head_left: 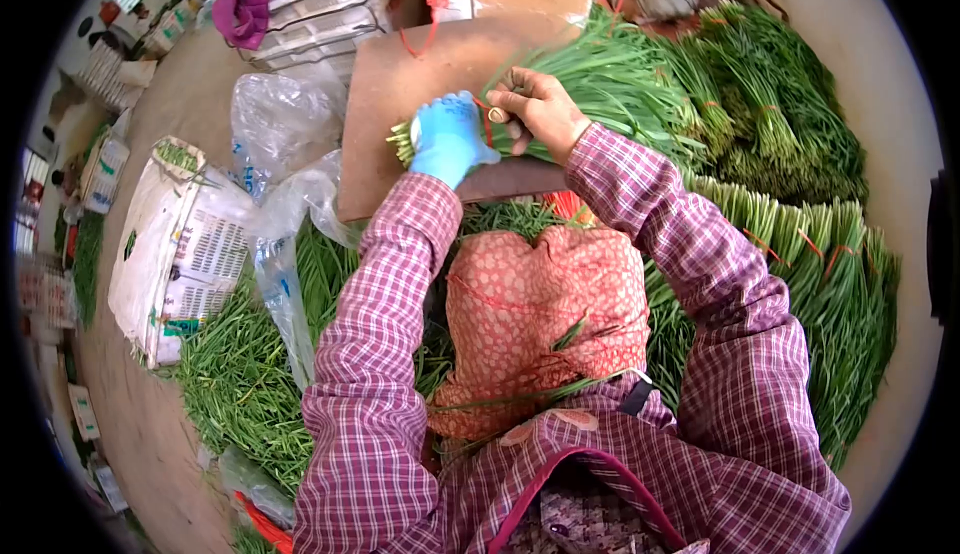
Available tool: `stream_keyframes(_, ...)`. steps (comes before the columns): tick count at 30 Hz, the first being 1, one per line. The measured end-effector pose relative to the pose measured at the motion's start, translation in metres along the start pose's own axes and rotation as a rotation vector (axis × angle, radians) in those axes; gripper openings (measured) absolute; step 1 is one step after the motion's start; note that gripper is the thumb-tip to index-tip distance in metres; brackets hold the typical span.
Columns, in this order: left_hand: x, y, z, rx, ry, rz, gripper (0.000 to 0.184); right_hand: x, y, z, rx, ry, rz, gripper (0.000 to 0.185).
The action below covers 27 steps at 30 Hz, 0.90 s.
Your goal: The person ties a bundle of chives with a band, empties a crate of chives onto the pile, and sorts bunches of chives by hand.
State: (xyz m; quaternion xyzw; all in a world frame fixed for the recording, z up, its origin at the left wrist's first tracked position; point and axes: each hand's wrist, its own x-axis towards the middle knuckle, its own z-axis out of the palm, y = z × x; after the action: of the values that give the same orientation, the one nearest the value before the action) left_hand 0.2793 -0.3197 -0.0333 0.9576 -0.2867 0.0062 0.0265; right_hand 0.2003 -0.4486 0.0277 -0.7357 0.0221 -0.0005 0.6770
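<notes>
At upper centre, the left hand [447, 139] curls its fingers round a leafy bunch [600, 64] on the surface [385, 79]; the right hand's [540, 109] pinch its red tie [487, 126], seemingly unfinished. Tied bundles [775, 134] lie right, loose greens [240, 384] lower left.

The person wears a loose, long-sleeved plaid overgarment [720, 474], purple-magenta crossed by thin white lines. Its left sleeve [365, 364] and right sleeve [690, 244] wrinkle along their length, the left looking paler and pinker near the wrist. Plain magenta binding [627, 485] edges the neckline, and inside it shows a dark inner garment [590, 519] with a mottled purplish pattern. Peach-coloured, petal-like shapes [576, 420] mark the chest. A coral-red cloth with pale blotches [545, 299] covers the lap. The left hand [449, 136] wears a light-blue glove [445, 154] with darker blue markings; the right hand [545, 109] wears a gold-coloured ring-like band [497, 115].
</notes>
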Motion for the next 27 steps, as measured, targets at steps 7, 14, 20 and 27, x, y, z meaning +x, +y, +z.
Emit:
stream_keyframes(7,-0.001,0.005,-0.046,-0.005,-0.078,-0.068,0.081,-0.067,-0.044,-0.064,-0.236,0.309,-0.375,0.016)
stream_keyframes(14,-0.003,0.002,-0.033,0.02,-0.017,-0.06,0.081,0.009,0.053,0.001,-0.494,0.444,-0.565,0.02)
stream_keyframes(20,0.005,-0.008,-0.009,0.02,0.029,0.023,0.065,0.023,0.046,0.024,-0.644,0.49,-0.575,0.018)
stream_keyframes(27,0.002,0.003,-0.037,0.001,-0.105,-0.017,0.086,0.034,0.034,0.025,0.213,0.123,-0.178,0.015)
